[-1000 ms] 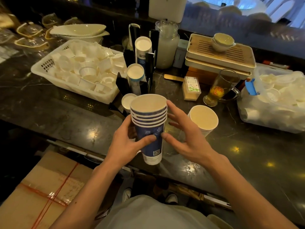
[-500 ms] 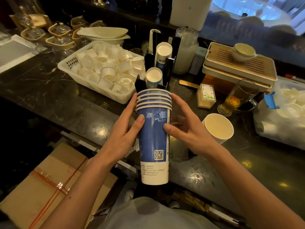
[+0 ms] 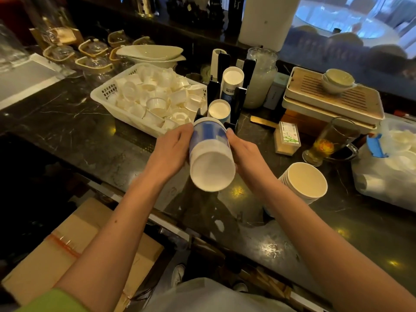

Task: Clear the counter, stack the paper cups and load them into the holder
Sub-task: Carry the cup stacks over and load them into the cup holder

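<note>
While both hands clamp it from either side, the cup stack [image 3: 210, 158] hangs tipped over above the counter [image 3: 67, 131], approx. mid-width. Its white base faces the camera and its rim end points toward the far edge. The left hand [image 3: 171, 149] grips the stack's left wall and the right hand [image 3: 247, 154] grips the right wall, w/ the fingers of each curled round the blue side. The rim end sits just in front of the cup holder [image 3: 236, 102], a black rack w/ upright posts; can't tell if it touches. Two rows of cups lie in the holder w/ white bases showing, a lower row [image 3: 218, 109] and an upper row [image 3: 233, 77].

A second cup stack [image 3: 306, 181] stands mouth-up just right of the right wrist, closer to the near edge. Left of the holder, toward the far edge, is a white basket [image 3: 101, 97] heaped w/ small white cups. A glass jar [image 3: 258, 82] stands behind the holder. Further right are a small box [image 3: 288, 138] w/ a bamboo print and a glass mug [image 3: 326, 140] of tea. Behind those is a slatted tea tray [image 3: 364, 102] carrying stacked bowls [image 3: 337, 79]. A plastic bag [image 3: 394, 176] of white cups lies at the right edge. A cardboard box [image 3: 56, 244] sits below the near edge, on the left.
</note>
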{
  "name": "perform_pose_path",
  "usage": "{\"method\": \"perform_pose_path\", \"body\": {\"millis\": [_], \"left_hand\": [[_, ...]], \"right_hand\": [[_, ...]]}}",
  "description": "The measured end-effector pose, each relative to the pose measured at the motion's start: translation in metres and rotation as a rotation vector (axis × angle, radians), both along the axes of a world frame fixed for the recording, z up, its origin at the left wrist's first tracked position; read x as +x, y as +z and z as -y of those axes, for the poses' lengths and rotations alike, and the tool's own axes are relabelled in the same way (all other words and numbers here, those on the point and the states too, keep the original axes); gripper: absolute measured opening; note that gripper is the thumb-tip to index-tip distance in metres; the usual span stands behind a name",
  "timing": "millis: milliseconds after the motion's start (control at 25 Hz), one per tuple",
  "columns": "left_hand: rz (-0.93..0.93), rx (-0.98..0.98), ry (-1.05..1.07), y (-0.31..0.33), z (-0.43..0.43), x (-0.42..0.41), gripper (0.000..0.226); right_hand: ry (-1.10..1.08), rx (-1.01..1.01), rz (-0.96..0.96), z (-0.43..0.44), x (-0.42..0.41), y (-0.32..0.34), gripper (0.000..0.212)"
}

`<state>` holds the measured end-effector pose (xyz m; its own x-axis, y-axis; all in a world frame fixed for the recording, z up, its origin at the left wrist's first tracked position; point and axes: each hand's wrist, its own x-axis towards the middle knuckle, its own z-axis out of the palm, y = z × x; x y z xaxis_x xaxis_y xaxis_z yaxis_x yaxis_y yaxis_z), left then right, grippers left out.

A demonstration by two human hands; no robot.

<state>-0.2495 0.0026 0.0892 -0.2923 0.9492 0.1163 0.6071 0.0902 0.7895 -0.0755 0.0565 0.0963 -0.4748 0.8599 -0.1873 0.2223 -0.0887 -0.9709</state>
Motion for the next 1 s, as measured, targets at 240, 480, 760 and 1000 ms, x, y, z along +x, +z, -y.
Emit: {"method": "perform_pose_path", "body": {"millis": [240,480,760,1000], "left_hand": [[0.109,-0.219,0.022,-0.009,-0.023,-0.014,0.026],[0.31,-0.402,-0.042,-0.038,-0.049,-0.019,0.046],[0.545,-0.445,-0.163,-0.026,-0.044,-0.012,0.028],[0.497,-0.287,-0.17,-0.04,-0.033,-0.015,0.059]], "right_hand": [[-0.052,-0.059,0.265,-0.015,-0.014,0.004,0.047],[-0.045,-0.207,0.345,-0.028,-0.019,-0.021,0.072],[-0.073,-0.335,0.393,-0.037,-0.022,-0.043,0.078],[0.002,-0.117,0.31,-0.019,-0.01,-0.035,0.059]]}}
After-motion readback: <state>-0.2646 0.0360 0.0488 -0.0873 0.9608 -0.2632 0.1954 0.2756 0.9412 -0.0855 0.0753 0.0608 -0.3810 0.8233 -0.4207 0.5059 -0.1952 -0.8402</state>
